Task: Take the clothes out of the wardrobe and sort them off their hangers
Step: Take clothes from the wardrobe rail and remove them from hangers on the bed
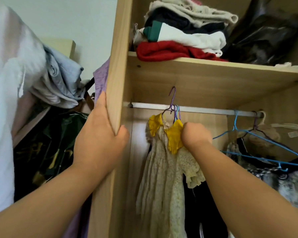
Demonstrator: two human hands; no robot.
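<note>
A small cream dress (162,170) with a yellow collar hangs on a purple hanger (172,102) from the metal rail (205,109) inside the wooden wardrobe. My right hand (195,134) is closed on the dress's right shoulder by the collar. The purple hanger's hook stands raised above the rail. My left hand (100,140) grips the front edge of the wardrobe's side panel (118,69). Further right on the rail hangs an empty blue hanger (265,146) and a dark garment (273,169) behind it.
The shelf (213,66) above the rail holds folded clothes, red, white and grey, and a dark plastic bag (265,35). Left of the wardrobe are piled grey and white clothes (58,79) and a dark bag (46,148). Dark clothes hang below the dress.
</note>
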